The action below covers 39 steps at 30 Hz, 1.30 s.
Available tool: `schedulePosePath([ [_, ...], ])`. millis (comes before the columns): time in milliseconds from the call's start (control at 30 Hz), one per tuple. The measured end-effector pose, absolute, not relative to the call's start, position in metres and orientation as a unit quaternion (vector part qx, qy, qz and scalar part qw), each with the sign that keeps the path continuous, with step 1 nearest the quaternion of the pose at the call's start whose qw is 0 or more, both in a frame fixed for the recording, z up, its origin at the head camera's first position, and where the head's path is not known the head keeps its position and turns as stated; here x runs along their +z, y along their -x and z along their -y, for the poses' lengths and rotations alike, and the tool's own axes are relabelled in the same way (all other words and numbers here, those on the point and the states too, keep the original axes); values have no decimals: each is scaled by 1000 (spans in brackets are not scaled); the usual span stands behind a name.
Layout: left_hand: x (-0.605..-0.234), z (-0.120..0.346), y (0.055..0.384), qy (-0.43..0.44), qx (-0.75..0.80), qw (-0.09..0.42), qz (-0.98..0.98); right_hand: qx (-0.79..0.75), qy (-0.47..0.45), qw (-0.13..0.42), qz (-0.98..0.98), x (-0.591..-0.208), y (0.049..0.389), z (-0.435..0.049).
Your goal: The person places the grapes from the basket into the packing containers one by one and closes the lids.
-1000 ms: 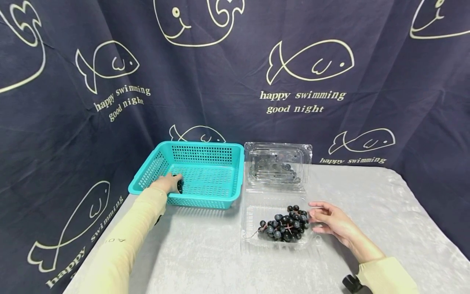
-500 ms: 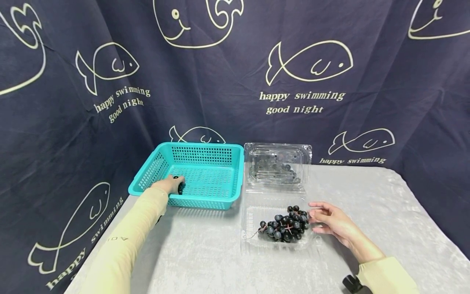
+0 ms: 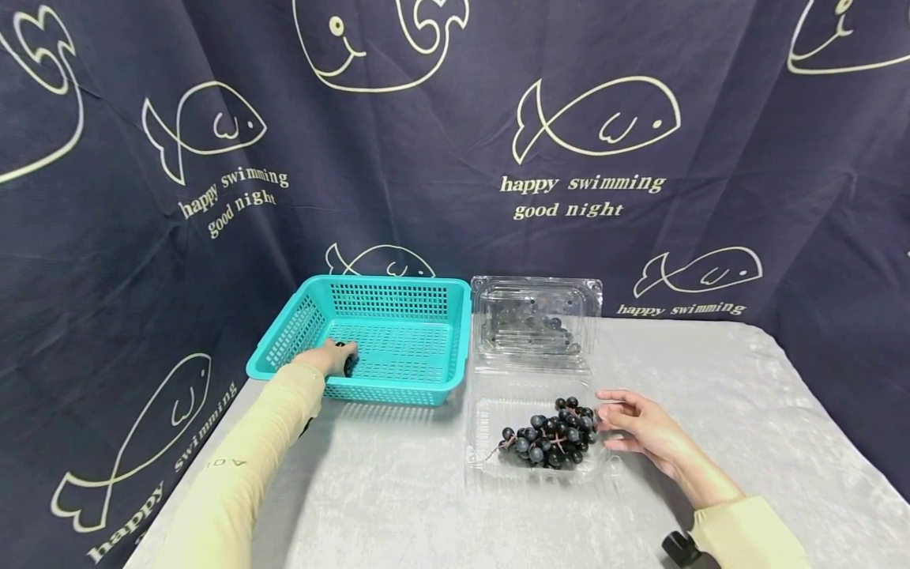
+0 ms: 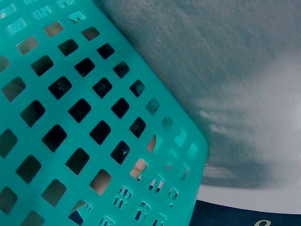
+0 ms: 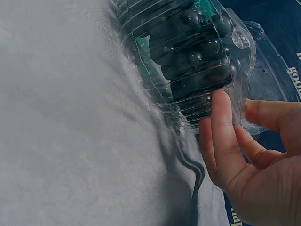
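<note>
In the head view my left hand (image 3: pixel 329 357) reaches over the near wall of a turquoise plastic basket (image 3: pixel 462 340), its fingers curled round a small bunch of dark grapes (image 3: pixel 350 364) low at the left inside. The left wrist view shows the basket wall (image 4: pixel 61 110) from outside, with dark grapes and bits of finger behind its holes. A larger bunch of black grapes (image 3: pixel 550 435) lies in the open clear plastic clamshell box (image 3: pixel 490 411). My right hand (image 3: pixel 643 427) is at the box's right side, its extended fingertips against the clear wall (image 5: pixel 197 110).
The box's raised clear lid (image 3: pixel 536 296) stands behind its base, with more dark grapes (image 3: pixel 562 325) showing through it. A light grey cloth (image 3: pixel 398 490) covers the table. Dark blue fish-print curtain (image 3: pixel 441 158) hangs close behind and to the left.
My left hand has shifted very slightly to the right within the basket, still with the grapes. The right hand and the box have stayed where they were.
</note>
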State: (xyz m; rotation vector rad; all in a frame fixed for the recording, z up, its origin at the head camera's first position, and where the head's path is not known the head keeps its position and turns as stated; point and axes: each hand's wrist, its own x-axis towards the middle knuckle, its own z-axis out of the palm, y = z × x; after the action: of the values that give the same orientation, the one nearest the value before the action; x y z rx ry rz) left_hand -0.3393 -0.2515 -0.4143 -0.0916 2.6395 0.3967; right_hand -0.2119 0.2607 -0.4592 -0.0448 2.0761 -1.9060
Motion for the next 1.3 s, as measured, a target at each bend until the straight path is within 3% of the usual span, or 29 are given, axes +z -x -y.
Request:
schedulePosePath([
  [733,-413,254,343,-81,59,209,-973,-669,17,159,-726,-458,211,-259],
  [1067,-406,234,341,-107,28,165,-980,-664,14,154,-732,-457,211,-259],
  [1300,-397,214,339,-119,3,167,-979,-663,12,154,-733,-458,211,-260],
])
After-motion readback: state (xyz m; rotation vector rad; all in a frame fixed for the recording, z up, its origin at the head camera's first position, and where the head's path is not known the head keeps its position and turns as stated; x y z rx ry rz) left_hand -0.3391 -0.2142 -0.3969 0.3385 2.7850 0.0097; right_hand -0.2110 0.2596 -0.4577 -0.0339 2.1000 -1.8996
